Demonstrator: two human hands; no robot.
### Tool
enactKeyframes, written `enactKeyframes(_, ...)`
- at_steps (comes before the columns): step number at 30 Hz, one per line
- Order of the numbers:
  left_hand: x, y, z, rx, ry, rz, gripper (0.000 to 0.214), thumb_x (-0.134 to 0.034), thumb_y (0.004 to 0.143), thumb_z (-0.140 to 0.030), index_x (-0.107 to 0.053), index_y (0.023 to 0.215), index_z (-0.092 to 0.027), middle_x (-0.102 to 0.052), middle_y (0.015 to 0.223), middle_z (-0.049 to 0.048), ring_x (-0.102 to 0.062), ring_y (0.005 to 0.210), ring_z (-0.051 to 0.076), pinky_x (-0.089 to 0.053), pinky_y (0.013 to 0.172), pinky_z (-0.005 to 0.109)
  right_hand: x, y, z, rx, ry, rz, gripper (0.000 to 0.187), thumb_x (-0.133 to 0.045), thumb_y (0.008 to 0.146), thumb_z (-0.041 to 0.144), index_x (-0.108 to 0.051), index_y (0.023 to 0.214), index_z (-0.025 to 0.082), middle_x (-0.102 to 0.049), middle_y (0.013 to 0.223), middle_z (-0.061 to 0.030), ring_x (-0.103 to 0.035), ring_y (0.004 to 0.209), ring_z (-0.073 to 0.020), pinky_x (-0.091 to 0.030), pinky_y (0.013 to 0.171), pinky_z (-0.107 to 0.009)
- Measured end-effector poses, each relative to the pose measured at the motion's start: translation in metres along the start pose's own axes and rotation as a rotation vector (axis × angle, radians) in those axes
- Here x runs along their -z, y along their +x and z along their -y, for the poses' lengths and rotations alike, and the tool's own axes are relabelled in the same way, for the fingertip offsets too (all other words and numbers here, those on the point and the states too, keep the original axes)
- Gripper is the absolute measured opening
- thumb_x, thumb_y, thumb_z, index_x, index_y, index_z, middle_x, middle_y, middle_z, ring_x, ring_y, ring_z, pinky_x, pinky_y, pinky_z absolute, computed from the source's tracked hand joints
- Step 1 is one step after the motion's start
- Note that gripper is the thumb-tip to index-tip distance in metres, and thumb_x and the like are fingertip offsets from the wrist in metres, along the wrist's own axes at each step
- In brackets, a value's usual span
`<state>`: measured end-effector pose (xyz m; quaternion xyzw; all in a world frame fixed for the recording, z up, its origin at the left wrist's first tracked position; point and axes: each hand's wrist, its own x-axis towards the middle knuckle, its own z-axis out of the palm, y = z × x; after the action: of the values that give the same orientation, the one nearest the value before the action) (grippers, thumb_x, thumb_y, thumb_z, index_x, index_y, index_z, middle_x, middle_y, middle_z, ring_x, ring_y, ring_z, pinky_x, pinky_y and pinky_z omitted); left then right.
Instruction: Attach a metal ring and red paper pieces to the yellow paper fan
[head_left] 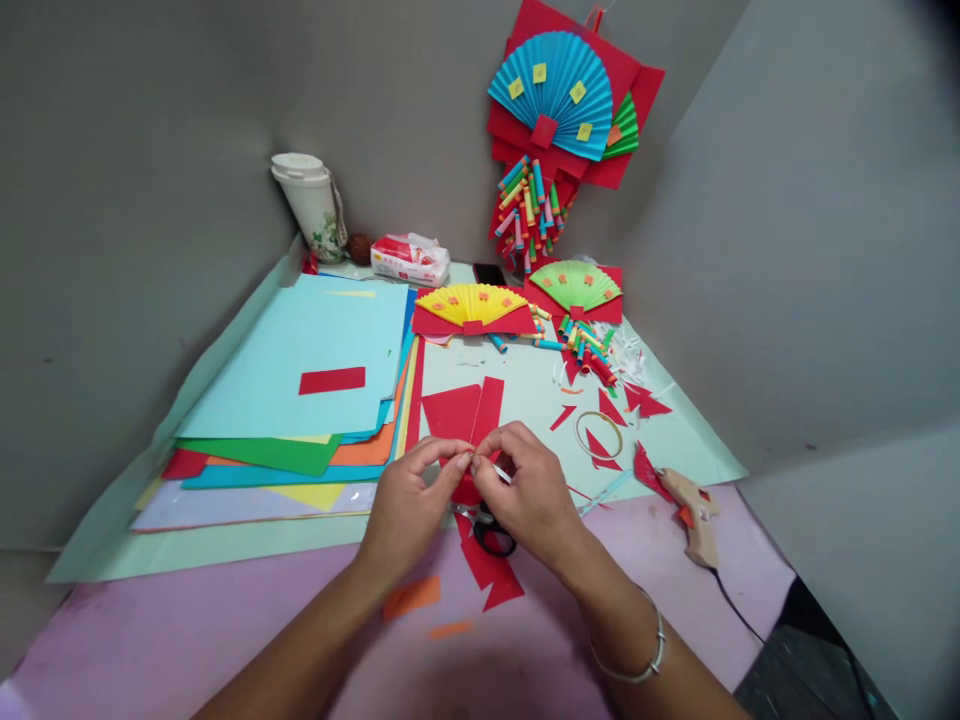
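From the head camera, both hands meet over the near middle of the bench point(225, 640); the left hand point(409, 505) and the right hand point(529, 500) are drawn together, thumbs and forefingers pinching a small red paper piece point(467, 488) between them; a pale sliver shows at the right fingertips, too small to name. The piece is held just above the black-handled scissors point(491, 538), near a red offcut point(491, 580) lying on the pink surface.

Judged from its look, the piece is thin craft paper: very light, limp, easy to crease or tear, not slippery; it is best held at its edges with fingertips, as here. The fingers hide most of it, so I cannot tell its long axis or which way it points; the visible part hangs down towards the scissors.

Just beyond the hands lie two flat red sheets point(459, 410); to the left, a fanned stack of coloured paper point(300, 400); to the right, a tape ring point(600, 432) and a glue gun point(694, 512) with its cord trailing near; farther off, a yellow fan point(474, 305) and a green fan point(576, 285); a blue fan point(555, 95) hangs on the far wall; a cup point(311, 205) stands at far left.
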<state>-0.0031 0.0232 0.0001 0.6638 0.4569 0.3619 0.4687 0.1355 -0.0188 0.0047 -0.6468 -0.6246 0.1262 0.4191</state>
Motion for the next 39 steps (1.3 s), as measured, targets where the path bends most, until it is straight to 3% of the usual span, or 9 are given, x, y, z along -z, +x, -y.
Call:
enactKeyframes(13,-0.0027,-0.0032,0.0015,-0.111,0.078,-0.044,0.017,-0.057,0.087,-0.033,-0.068,0.087,-0.021,-0.071,0.092,0.0042,-0.065,0.089,0.021,-0.048,0.083,0.03,0.0006,-0.0037,0.0013,-0.019,0.037,-0.022,0.009,-0.057,0.081,0.013,-0.061,0.076,0.02,-0.06,0.077,-0.0002,-0.055,0.066,-0.0128,-0.044,0.061,-0.025)
enactKeyframes(25,0.0009,-0.0003,-0.0012,-0.02,-0.004,-0.008,0.02,-0.058,0.086,-0.036,-0.07,0.088,-0.021,-0.072,0.09,0.0026,-0.066,0.086,0.02,-0.049,0.08,0.029,-0.0021,-0.0036,-0.0012,-0.08,0.132,-0.031,0.009,-0.059,0.081,0.014,-0.065,0.078,0.02,-0.062,0.079,0.0001,-0.054,0.059,-0.0103,-0.046,0.058,-0.024)
enactKeyframes(39,-0.0006,-0.0015,0.0022,-0.041,-0.031,0.013,0.023,-0.056,0.089,-0.036,-0.073,0.095,-0.022,-0.074,0.097,0.0041,-0.066,0.092,0.021,-0.05,0.084,0.032,0.0003,-0.0054,0.0028,-0.095,0.124,-0.014,0.009,-0.058,0.081,0.014,-0.063,0.076,0.019,-0.06,0.078,0.0005,-0.054,0.063,-0.0111,-0.046,0.063,-0.024)
